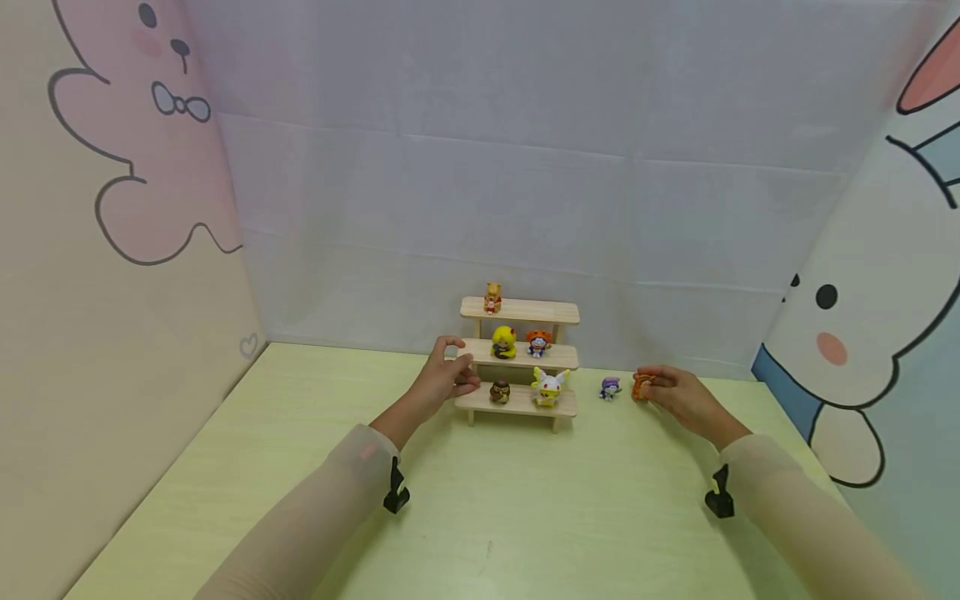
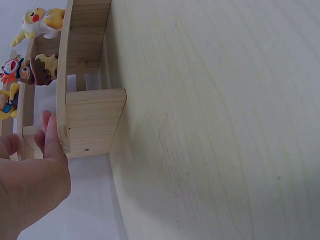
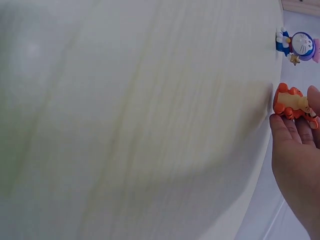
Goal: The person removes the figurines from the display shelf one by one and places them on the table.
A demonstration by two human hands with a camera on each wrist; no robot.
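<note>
My left hand (image 1: 435,382) grips the left end of a small three-tier wooden shelf (image 1: 480,402); in the left wrist view its fingers curl at the ends of the lower boards. Toward the right, my right hand (image 1: 684,402) pinches an orange tiger figurine (image 3: 290,102), whose base is close over the table. Beside it stands a blue-and-white cat figurine (image 3: 300,44) with purple headgear. A bear figurine (image 1: 492,298) is on the top tier. The middle tier bears a yellow-haired figurine (image 1: 504,342) and a red-hooded figurine (image 1: 538,343).
On the bottom tier are a brown figurine (image 1: 500,392) and a yellow figurine with a white eared hood (image 1: 550,388). The pale wood-grain table (image 1: 487,508) meets a white cloth backdrop (image 1: 450,192) behind the shelf. Cartoon-printed panels border the left and right sides.
</note>
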